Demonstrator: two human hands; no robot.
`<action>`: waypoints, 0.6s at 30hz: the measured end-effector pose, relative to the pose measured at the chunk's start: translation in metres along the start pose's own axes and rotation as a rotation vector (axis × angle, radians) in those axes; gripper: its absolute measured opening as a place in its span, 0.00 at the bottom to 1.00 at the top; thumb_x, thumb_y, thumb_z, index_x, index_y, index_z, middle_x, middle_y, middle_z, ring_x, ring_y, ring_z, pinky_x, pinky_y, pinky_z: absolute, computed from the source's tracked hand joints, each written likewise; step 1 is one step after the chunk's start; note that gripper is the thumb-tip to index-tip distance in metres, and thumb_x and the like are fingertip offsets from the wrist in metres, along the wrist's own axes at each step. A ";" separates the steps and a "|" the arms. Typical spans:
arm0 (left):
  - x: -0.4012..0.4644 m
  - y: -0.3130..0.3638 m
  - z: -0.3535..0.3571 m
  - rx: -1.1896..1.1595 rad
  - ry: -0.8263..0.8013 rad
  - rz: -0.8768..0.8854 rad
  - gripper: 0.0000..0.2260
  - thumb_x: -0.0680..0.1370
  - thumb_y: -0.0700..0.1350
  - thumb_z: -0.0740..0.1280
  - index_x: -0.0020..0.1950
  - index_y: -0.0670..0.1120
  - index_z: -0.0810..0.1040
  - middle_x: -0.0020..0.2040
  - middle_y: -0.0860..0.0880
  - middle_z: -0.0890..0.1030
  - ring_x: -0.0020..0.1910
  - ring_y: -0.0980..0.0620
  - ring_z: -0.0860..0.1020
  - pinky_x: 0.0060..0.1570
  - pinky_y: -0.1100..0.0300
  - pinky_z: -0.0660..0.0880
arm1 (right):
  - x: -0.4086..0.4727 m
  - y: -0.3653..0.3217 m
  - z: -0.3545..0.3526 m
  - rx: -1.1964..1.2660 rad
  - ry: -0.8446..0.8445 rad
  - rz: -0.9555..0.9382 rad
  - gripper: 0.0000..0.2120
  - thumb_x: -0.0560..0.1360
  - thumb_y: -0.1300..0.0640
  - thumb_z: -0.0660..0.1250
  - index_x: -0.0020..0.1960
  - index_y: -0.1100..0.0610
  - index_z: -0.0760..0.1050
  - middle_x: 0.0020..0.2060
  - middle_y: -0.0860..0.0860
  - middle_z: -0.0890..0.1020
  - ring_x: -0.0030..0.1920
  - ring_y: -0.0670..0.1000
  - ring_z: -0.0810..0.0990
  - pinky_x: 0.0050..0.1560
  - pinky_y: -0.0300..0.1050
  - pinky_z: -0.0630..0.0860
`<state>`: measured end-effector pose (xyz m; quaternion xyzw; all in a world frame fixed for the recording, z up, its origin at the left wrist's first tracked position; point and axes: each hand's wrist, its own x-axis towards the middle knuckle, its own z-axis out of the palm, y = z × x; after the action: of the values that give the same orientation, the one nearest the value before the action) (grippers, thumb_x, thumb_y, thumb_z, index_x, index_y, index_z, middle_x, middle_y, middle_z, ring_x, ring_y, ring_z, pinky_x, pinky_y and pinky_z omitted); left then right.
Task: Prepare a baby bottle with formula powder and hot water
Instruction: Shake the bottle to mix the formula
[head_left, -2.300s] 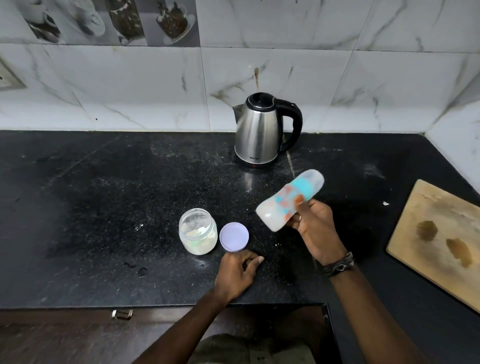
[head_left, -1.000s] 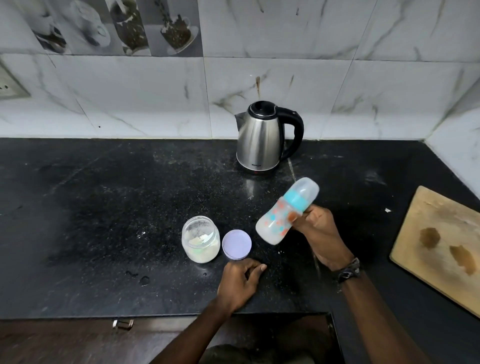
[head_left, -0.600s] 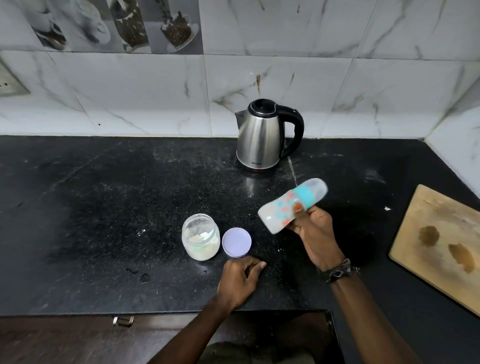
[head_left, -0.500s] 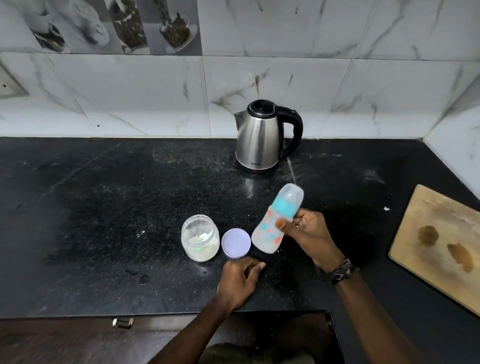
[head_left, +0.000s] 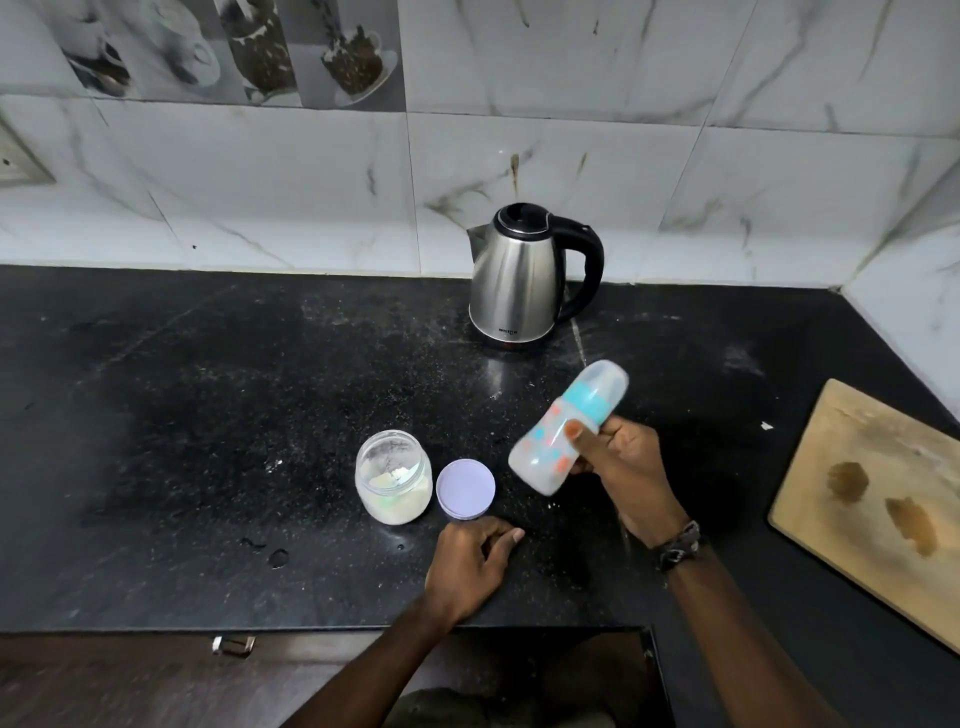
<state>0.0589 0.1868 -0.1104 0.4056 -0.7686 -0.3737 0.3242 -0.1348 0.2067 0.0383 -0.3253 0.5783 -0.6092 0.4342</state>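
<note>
Right hand (head_left: 621, 470): closed round the bottle's middle, thumb across the front, raised off the counter.
Bottle (head_left: 566, 428): clear body with orange and teal dots, teal collar, clear cap on; tilted, cap up and to the right, base down-left; whitish, cloudy contents.
Bottle position: in the right hand, above the counter, right of the lid, in front of the kettle.
Left hand (head_left: 470, 564): holds nothing; fingers loosely curled, resting on the counter (head_left: 208, 415) just in front of the lid.
Lid (head_left: 465, 488): lilac, flat on counter, just beside the jar.
Jar (head_left: 393, 476): open, glass, pale powder inside.
Kettle (head_left: 524, 278): steel, black handle, by the wall.
Board (head_left: 878, 493): wooden, stained, far right.
</note>
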 end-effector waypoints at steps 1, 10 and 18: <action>0.001 0.002 0.001 0.002 0.000 0.008 0.10 0.81 0.52 0.69 0.43 0.51 0.84 0.31 0.59 0.78 0.30 0.63 0.75 0.33 0.55 0.74 | -0.001 -0.002 -0.001 -0.006 -0.025 -0.007 0.25 0.66 0.47 0.77 0.55 0.64 0.80 0.46 0.56 0.87 0.46 0.54 0.86 0.47 0.49 0.84; 0.003 0.003 0.001 -0.029 0.012 -0.016 0.12 0.81 0.54 0.68 0.44 0.48 0.85 0.31 0.53 0.81 0.30 0.55 0.78 0.33 0.52 0.76 | 0.003 -0.013 0.007 -0.037 -0.073 -0.021 0.17 0.67 0.50 0.73 0.51 0.60 0.81 0.45 0.56 0.87 0.47 0.56 0.85 0.51 0.58 0.81; -0.001 0.003 0.002 -0.029 0.001 -0.008 0.10 0.81 0.52 0.69 0.43 0.49 0.84 0.31 0.53 0.81 0.29 0.56 0.78 0.32 0.52 0.76 | -0.004 -0.013 0.007 -0.096 -0.179 -0.012 0.18 0.68 0.51 0.73 0.53 0.61 0.81 0.44 0.52 0.87 0.45 0.52 0.86 0.46 0.47 0.83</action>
<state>0.0562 0.1894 -0.1088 0.4039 -0.7613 -0.3860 0.3290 -0.1288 0.2068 0.0522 -0.4021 0.5638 -0.5520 0.4644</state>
